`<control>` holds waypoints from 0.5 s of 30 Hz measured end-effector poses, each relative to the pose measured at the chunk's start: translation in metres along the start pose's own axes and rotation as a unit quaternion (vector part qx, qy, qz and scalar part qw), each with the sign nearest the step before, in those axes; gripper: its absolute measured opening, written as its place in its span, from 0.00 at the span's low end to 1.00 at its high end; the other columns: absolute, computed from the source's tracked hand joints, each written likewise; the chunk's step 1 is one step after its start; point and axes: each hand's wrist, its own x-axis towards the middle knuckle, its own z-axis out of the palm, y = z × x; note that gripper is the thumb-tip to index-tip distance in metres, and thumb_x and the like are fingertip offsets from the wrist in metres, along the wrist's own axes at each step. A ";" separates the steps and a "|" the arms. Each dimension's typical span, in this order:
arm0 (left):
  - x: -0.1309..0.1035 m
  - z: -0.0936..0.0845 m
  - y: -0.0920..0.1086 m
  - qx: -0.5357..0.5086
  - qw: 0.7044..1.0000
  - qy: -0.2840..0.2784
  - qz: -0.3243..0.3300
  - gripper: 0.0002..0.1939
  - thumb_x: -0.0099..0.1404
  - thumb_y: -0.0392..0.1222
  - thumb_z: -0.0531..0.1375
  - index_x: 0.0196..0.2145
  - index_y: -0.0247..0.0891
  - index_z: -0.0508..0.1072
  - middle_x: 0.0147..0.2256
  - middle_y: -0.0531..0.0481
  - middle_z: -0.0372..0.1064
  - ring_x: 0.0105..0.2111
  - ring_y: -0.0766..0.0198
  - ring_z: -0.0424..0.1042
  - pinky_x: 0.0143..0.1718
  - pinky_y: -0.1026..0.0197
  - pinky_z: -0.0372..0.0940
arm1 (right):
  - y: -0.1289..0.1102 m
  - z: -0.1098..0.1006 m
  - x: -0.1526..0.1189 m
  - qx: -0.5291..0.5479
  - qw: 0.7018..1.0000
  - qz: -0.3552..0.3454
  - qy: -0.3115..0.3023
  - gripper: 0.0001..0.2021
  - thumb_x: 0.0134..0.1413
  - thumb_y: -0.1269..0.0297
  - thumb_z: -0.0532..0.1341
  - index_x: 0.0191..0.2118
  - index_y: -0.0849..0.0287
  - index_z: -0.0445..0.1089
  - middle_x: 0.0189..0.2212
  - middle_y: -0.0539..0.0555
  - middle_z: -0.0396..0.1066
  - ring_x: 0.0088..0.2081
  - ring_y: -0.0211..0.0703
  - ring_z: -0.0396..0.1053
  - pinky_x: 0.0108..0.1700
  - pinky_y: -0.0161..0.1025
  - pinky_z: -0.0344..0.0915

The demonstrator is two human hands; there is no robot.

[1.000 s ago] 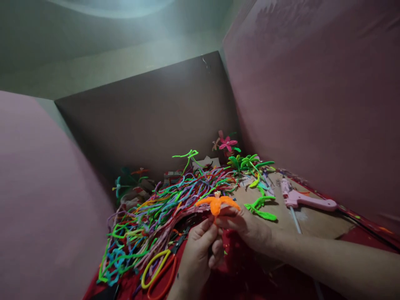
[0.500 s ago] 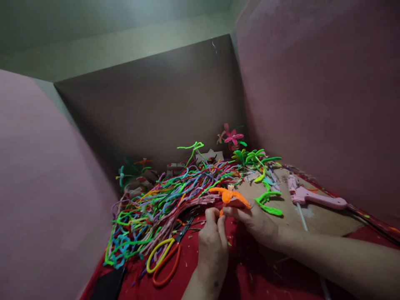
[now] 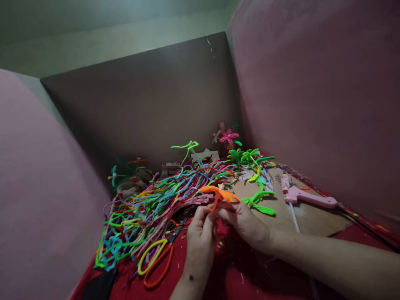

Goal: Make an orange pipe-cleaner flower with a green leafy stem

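Observation:
An orange pipe-cleaner flower (image 3: pixel 222 194) with a pale centre is held up between my two hands over the red cloth. My left hand (image 3: pixel 201 233) is closed, thumb and fingers pinching a lower orange part of it. From the right, my right hand (image 3: pixel 245 221) grips the flower just under its petals, fingers closed. The fingertips of both hands nearly meet. Behind my right hand, green pipe-cleaner leaves (image 3: pixel 261 202) lie on the cardboard. Scissors (image 3: pixel 159 258) with one yellow and one red handle loop rest left of my left hand.
A large heap of coloured pipe cleaners (image 3: pixel 162 200) spreads across the left and middle. A pink glue gun (image 3: pixel 308 196) with a glue stick lies on the cardboard (image 3: pixel 325 221). Finished pink flowers (image 3: pixel 229 136) stand at the back. A dark flat object (image 3: pixel 98 285) lies front left.
The orange flower has tilted and turned in my fingers, its petals now flatter. Both hands have shifted slightly left in view, as has the whole scene.

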 end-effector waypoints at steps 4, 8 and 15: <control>0.001 0.001 0.006 -0.137 0.983 -0.071 -0.102 0.09 0.58 0.46 0.59 0.30 0.40 0.62 0.14 0.64 0.48 0.11 0.77 0.40 0.11 0.74 0.40 | 0.004 -0.002 0.001 -0.005 1.000 0.003 0.023 0.13 0.48 0.56 0.62 0.29 0.63 0.73 0.23 0.49 0.65 0.28 0.36 0.60 0.35 0.35 0.60; 0.004 -0.007 0.006 -0.206 0.960 -0.130 -0.139 0.09 0.58 0.46 0.59 0.31 0.41 0.61 0.13 0.64 0.51 0.09 0.78 0.36 0.08 0.74 0.41 | 0.010 -0.003 0.002 0.008 0.999 0.009 0.030 0.14 0.45 0.55 0.64 0.32 0.62 0.73 0.26 0.49 0.68 0.31 0.36 0.63 0.39 0.35 0.61; 0.006 -0.009 0.002 -0.169 0.968 -0.148 -0.112 0.08 0.61 0.46 0.56 0.32 0.38 0.63 0.13 0.63 0.54 0.08 0.78 0.42 0.09 0.73 0.45 | 0.007 0.005 -0.001 0.104 0.991 0.082 -0.008 0.22 0.47 0.49 0.61 0.38 0.65 0.72 0.16 0.48 0.67 0.20 0.36 0.65 0.27 0.34 0.62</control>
